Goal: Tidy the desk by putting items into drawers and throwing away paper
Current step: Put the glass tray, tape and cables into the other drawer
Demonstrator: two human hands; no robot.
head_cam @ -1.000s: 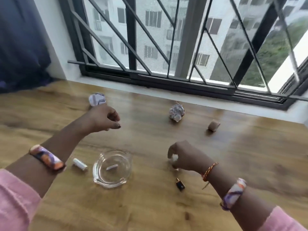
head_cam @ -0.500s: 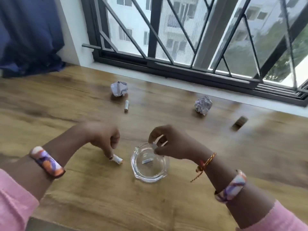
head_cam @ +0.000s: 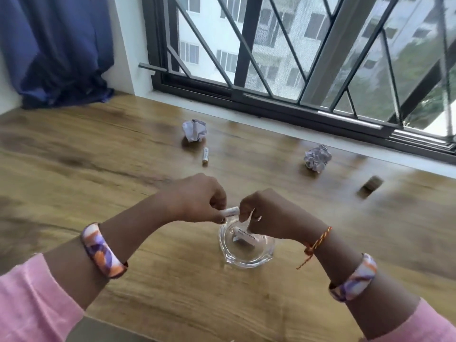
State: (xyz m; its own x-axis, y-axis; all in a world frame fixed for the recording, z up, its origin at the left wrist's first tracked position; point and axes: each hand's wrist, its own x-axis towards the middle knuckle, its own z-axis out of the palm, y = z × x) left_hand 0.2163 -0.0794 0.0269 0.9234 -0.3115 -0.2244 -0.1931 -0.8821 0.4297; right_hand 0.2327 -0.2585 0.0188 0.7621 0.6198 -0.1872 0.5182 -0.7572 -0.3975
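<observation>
Over the glass dish [head_cam: 246,255] at lower centre, a small white battery [head_cam: 230,211] is pinched in the left hand [head_cam: 197,198], likely for dropping in. Right hand [head_cam: 266,213] is curled shut on a white scrap. Crumpled paper balls [head_cam: 194,130] and a loose battery [head_cam: 205,156] are left at upper centre of the desk [head_cam: 98,169].

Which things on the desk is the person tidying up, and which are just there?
Part of the job:
glass dish
white battery pinched in the left hand
right hand over the dish
loose battery
two paper balls
small brown block

Just there:
blue curtain
window bars
</observation>
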